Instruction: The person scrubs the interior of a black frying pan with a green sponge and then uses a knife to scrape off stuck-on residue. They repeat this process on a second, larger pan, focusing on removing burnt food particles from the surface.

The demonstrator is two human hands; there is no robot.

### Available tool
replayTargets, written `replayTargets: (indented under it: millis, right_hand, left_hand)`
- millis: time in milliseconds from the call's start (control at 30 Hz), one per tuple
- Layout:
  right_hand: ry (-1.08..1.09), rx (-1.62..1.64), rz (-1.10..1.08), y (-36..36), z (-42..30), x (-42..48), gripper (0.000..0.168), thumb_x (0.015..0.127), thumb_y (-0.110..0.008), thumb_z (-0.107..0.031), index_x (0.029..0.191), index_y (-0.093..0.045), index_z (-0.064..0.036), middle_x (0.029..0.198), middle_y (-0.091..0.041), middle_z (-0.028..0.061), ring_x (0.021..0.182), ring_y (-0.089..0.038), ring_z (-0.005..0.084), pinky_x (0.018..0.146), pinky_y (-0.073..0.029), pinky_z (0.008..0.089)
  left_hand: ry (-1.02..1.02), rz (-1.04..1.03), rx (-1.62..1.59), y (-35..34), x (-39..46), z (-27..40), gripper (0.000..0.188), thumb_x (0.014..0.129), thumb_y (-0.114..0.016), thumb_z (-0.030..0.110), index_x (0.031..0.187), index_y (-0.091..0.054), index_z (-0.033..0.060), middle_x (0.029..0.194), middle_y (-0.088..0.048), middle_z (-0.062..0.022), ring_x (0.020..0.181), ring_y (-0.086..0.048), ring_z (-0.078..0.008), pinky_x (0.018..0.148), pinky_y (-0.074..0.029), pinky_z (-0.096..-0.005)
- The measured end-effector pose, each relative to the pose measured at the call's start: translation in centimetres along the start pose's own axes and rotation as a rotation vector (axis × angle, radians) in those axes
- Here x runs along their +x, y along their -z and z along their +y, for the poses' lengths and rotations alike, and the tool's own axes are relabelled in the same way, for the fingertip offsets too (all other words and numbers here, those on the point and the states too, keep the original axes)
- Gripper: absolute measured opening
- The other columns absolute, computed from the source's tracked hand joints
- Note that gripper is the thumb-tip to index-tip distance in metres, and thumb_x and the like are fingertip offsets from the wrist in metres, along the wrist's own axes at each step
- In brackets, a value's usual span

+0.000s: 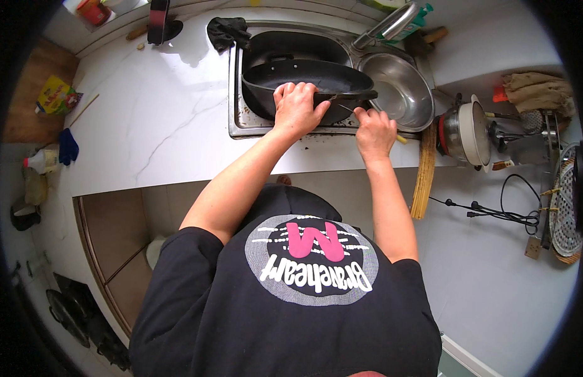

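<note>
A large black pan (pixel 263 94) leans tilted over the left basin of the steel sink (pixel 234 94), its near rim raised. My left hand (pixel 298 106) grips that near rim, fingers over the edge. In my right hand (pixel 376 134) is a thin metal tool (pixel 346 108) with a yellow handle end (pixel 401 139) that shows below the fist. The tool's tip reaches the pan's outer side, close under the dark handle (pixel 352 95). Whether the tool is a screwdriver or a small knife, I cannot tell.
A steel bowl (pixel 395 94) sits in the right basin under the faucet (pixel 385 26). A black cloth (pixel 228 34) hangs over the sink's back left corner. Right of the sink are a bamboo brush (pixel 423 174) and a lidded pot (pixel 465 132). Cables (pixel 503 214) hang farther right.
</note>
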State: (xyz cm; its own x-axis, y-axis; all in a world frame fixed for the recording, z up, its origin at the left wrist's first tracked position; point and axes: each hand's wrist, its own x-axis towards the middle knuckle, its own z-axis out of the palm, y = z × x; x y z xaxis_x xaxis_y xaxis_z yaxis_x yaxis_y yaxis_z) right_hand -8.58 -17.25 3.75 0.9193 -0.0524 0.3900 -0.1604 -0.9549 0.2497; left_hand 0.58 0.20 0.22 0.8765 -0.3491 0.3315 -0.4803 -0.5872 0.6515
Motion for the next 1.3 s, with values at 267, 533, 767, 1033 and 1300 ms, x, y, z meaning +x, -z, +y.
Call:
replayTargets:
  millis: [267,533,767,1033,1300]
  right_hand:
    - [-0.151,0.226,-0.05,-0.1,-3.3,-2.3,0.009,0.086,-0.06,-0.018,0.09,-0.068,-0.019,0.076,-0.064,0.0009,0.077,-0.062,0.0246,0.065,-0.045,0.0407]
    - [-0.363,0.39,-0.286,1.5,-3.9,-2.0,0.016,0.091,-0.057,-0.023,0.097,-0.064,-0.01,0.083,-0.069,0.015,0.078,-0.065,0.0367,0.071,-0.05,0.0501]
    - [-0.65,0.927,-0.384,0.1,-7.3,-1.3,0.015,0.092,-0.052,-0.014,0.095,-0.059,-0.001,0.071,-0.069,0.0126,0.064,-0.068,0.021,0.056,-0.053,0.0357]
    - [-1.147,1.909,-0.272,0.6,-8.8,-0.3,0.011,0.091,-0.064,-0.011,0.089,-0.062,0.0,0.07,-0.061,0.0075,0.06,-0.061,0.0165,0.05,-0.051,0.0306]
    - [-1.145,1.745,-0.135,2.8,-9.2,-0.7,0.018,0.094,-0.062,-0.009,0.109,-0.055,-0.004,0.084,-0.064,0.011,0.068,-0.063,0.0167,0.057,-0.053,0.0301]
  left_hand:
    - [0.064,-0.035,0.076,0.6,0.8,1.0,0.031,0.074,-0.074,0.033,0.089,-0.068,0.0071,0.092,-0.068,-0.0077,0.099,-0.057,-0.0267,0.1,-0.03,-0.0423]
    - [-0.06,0.028,-0.01,-0.4,0.1,-1.2,0.029,0.075,-0.073,0.027,0.097,-0.067,0.0097,0.096,-0.067,-0.0058,0.1,-0.057,-0.026,0.099,-0.031,-0.0422]
    - [-0.21,0.224,-0.237,1.6,-1.0,-1.1,0.025,0.074,-0.072,0.014,0.098,-0.065,0.0071,0.099,-0.063,-0.006,0.103,-0.055,-0.0272,0.099,-0.036,-0.0425]
    - [-0.346,-0.133,-0.486,4.1,-4.0,-1.4,0.03,0.076,-0.06,-0.009,0.103,-0.065,0.0052,0.096,-0.06,-0.0122,0.092,-0.061,-0.0312,0.077,-0.052,-0.0402]
    - [-0.679,-0.072,-0.473,5.3,-4.1,-1.7,0.026,0.071,-0.074,0.006,0.096,-0.068,0.0083,0.09,-0.062,-0.0076,0.08,-0.062,-0.0248,0.068,-0.051,-0.0351]
